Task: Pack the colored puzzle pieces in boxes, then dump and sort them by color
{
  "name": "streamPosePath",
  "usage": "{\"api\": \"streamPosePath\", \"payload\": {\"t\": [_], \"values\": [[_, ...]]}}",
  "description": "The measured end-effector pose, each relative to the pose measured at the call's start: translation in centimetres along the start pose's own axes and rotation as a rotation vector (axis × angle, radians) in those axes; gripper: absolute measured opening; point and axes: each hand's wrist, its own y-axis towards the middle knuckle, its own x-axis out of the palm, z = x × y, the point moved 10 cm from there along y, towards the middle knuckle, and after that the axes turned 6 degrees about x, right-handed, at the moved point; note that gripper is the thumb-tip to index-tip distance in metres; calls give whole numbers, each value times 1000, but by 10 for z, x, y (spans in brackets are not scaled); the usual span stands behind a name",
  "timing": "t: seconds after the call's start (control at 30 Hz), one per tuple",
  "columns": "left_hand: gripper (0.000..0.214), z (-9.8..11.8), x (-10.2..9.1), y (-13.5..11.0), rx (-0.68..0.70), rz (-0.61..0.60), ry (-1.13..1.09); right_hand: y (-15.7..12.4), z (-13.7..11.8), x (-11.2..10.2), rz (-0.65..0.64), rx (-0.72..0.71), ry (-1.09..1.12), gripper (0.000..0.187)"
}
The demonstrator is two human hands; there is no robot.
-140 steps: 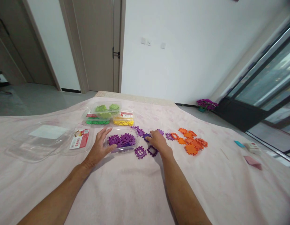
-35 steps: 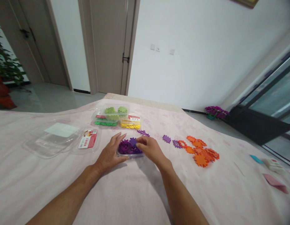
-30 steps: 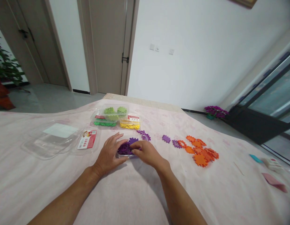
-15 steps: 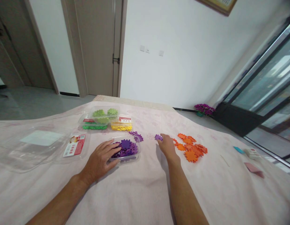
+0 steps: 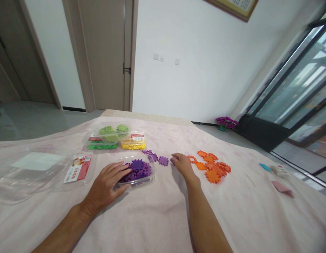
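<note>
My left hand (image 5: pixel 110 182) rests over the left side of a clear plastic container (image 5: pixel 143 181), fingers stretched out and thumb apart at its near side. Inside the container lies a heap of purple toothed plastic pieces (image 5: pixel 141 170). My right hand (image 5: pixel 182 165) is over the cloth to the right of the container, fingertips pinched on a small purple piece (image 5: pixel 172 161), mostly covered by the fingers. Just left of those fingertips a lighter purple square piece (image 5: pixel 163 161) lies flat. Beyond the container's far edge are more purple pieces (image 5: pixel 152 156).
Orange toothed pieces (image 5: pixel 214 172) lie spread right of my right hand. Behind the container stand boxes of green pieces (image 5: pixel 102 144) and yellow pieces (image 5: pixel 133 144). Empty clear lids (image 5: pixel 33 175) lie at left. A pink cloth (image 5: pixel 282 189) and a blue object (image 5: pixel 265 167) sit far right.
The light purple piece at my right fingertips now lies on the cloth, left of them. My right hand has a small purple piece at its fingertips. The view has shifted slightly; my left hand stays at the container.
</note>
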Motion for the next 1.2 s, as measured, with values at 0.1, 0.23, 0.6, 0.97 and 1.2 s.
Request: {"api": "streamPosePath", "payload": {"t": [0.1,0.23,0.6,0.97,1.2], "values": [[52,-5,-3,-2,-48,20,-21,1,21,-14,133,114,-97,40],[73,-21,3,-7,-204,0,-77,1,30,-3,79,139,-178,35],[85,-48,26,-18,-439,-57,-383,7,45,5,55,166,612,24],[77,-43,21,-16,-428,-69,-340,2,-14,29,40,26,157,32],[76,-42,21,-15,-414,-68,-346,-1,-12,35,-51,66,278,44]]}}
